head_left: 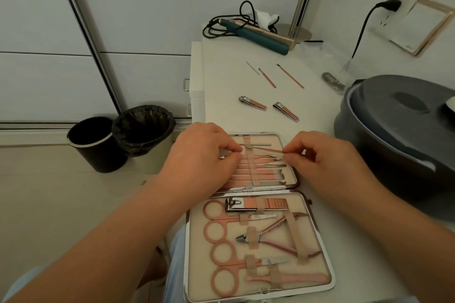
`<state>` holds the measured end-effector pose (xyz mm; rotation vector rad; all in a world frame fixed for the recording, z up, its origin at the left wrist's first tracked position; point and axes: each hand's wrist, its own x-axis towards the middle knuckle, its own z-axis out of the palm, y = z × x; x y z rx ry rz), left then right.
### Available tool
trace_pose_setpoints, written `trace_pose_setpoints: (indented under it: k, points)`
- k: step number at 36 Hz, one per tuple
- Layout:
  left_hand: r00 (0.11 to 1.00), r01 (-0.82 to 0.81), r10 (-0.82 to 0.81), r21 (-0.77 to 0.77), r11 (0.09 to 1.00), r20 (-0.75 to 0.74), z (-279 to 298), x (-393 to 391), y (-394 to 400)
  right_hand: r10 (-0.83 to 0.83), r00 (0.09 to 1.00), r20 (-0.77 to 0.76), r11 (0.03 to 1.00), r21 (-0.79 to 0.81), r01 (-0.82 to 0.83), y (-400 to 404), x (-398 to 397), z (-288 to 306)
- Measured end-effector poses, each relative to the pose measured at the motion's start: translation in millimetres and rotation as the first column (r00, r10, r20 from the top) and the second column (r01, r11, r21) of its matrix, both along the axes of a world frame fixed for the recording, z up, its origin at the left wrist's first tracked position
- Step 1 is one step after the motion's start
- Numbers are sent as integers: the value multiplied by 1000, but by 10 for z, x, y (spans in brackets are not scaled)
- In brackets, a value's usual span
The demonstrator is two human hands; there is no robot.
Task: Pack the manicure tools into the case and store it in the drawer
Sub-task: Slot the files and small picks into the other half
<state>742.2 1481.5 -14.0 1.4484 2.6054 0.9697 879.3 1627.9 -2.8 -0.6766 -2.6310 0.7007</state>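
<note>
Case (310, 206) lies open and flat on the white desk (221, 76), two halves joined by a hinge just below both hands. Left hand (199, 155) rests over the left side of the far half, fingers (231, 149) curled and pinched at the handle ends of the slim tools (261, 172) held under a strap; what exactly they pinch cannot be told. Right hand (327, 157) is at the right rim of the same half, fingers (291, 152) pinching the end of a thin tool (267, 149) that lies slanted across the top rows, between the two sets of fingers. Near half, below the hands, holds a large clipper (256, 205), scissors (221, 219) and nippers (278, 236), all strapped in. Beyond the fingers, loose on the desk: two clippers (252, 103) (286, 111), and farther off three thin picks (267, 78). A grey lidded tub (394, 115) sits right of the right hand. Two bins (98, 142) stand on the floor, left of the left hand.
</note>
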Motion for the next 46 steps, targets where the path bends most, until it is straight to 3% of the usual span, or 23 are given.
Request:
trace_pose_setpoints:
  k: [8,27,42,46]
  points:
    - [1000,16,-16,12,1000,-3,-38,-11,-23,-49,999,19,970,-236,52,64,14,12]
    - [999,36,-36,41,999,-20,-84,-46,-48,-117,992,48,973,-197,124,123,-45,8]
    - [999,45,-47,91,995,16,-101,-45,-41,-33,998,51,989,-141,40,105,-73,25]
    - [998,48,-51,93,994,27,-110,-53,-44,22,993,117,991,-131,-6,104,-144,67]
